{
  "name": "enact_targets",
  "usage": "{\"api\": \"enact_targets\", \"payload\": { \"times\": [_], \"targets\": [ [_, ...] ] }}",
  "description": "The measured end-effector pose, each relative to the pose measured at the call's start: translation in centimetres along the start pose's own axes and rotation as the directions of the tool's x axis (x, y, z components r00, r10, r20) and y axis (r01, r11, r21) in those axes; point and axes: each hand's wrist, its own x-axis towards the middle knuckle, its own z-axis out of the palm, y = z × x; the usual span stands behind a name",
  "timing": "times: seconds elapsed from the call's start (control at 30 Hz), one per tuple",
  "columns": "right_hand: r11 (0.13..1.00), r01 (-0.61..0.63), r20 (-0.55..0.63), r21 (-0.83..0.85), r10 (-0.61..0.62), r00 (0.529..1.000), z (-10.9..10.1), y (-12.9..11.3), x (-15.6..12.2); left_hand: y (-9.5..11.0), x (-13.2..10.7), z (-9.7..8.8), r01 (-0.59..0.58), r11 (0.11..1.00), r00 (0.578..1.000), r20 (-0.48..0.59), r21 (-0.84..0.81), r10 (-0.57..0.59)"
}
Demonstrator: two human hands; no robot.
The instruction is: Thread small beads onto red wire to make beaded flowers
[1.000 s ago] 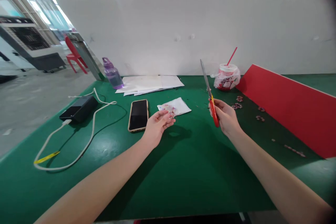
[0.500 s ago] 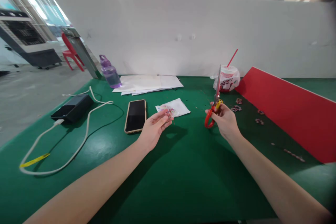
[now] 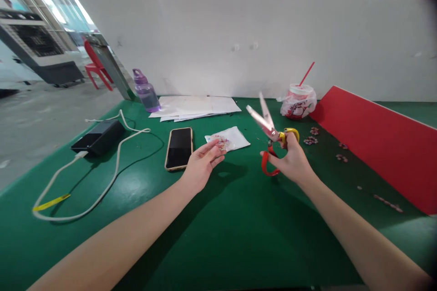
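Observation:
My right hand grips a pair of scissors with one red and one yellow handle loop. Their blades are spread and point up and to the left. My left hand is closed in a pinch on a small pinkish piece, too small and partly covered to name. Just behind those fingertips lies a white packet with coloured specks at its left part. Several flower-like clusters of small pieces lie to the right of the scissors.
A phone lies left of my left hand. Farther left are a black device and its white cable. White papers, a purple bottle and a bagged cup stand along the back. A red board leans at right.
The scissors have opened and swung leftward, from pointing upright with blades together to tilting left with blades apart. My left hand stays nearly in place, still pinching the small piece.

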Motion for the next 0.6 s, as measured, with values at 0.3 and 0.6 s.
{"api": "enact_targets", "payload": {
  "times": [0.3, 0.6],
  "targets": [
    [0.85, 0.406, 0.195, -0.336, -0.359, 0.913, 0.0, -3.5, -1.7, -0.1, 0.6, -0.3, 0.007, 0.99, 1.0, -0.011, -0.142, -0.009],
    [0.735, 0.439, 0.202, -0.516, -0.394, 0.897, -0.6, -2.7, -1.1, 0.1, 0.2, -0.2, 0.053, 0.978, 0.999, 0.018, -0.2, -0.05]
  ]
}}
